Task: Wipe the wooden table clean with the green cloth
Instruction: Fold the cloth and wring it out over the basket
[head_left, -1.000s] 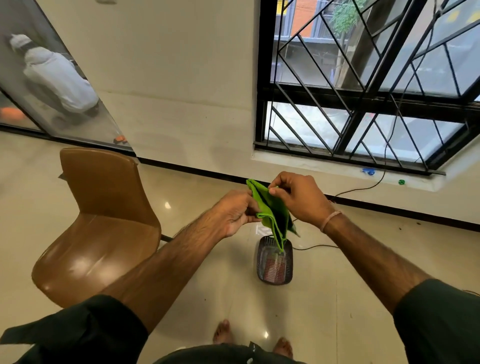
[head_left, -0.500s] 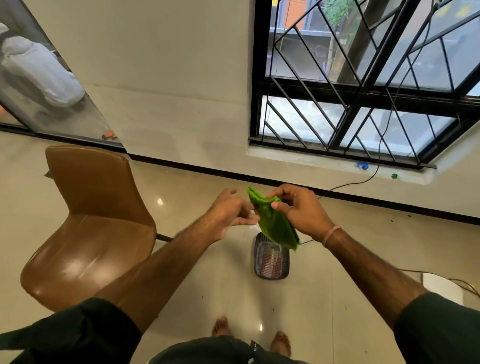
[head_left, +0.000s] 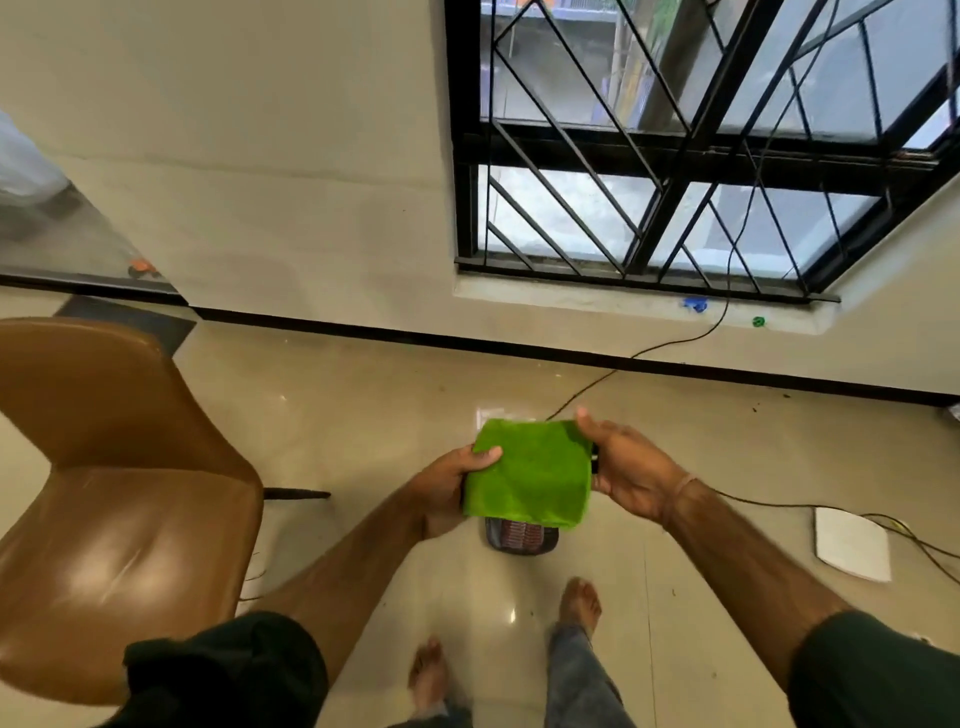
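Two hands hold the green cloth (head_left: 527, 473) in the air in front of us, folded to a neat square and lying roughly flat. Our left hand (head_left: 447, 493) pinches the cloth's left edge, with the thumb on top and the fingers below. Our right hand (head_left: 634, 470) sits against the right edge with the thumb straight beside the upper corner. Its fingers run under the cloth, so we cannot tell whether it pinches the fabric or only props it. The hands stand apart, with the cloth between them.

We judge the task to be at its very start. The cloth is in hand and looks ready, but no wiping shows, and no wooden table is in view at all. What is left is everything that counts: reaching the table, laying the cloth on it and working across the top.

Much is hidden or cut off. Below the cloth a dark mesh container (head_left: 522, 538) stands on the glossy tiled floor (head_left: 363, 415), with only its near end showing, and we cannot name it further. A brown chair (head_left: 119, 493) is cropped at the left edge. A white flat device (head_left: 852, 548) with cables lies on the floor at the right, too plain to identify. Small blue and green bits on the window ledge (head_left: 623, 301) are too small to make out.
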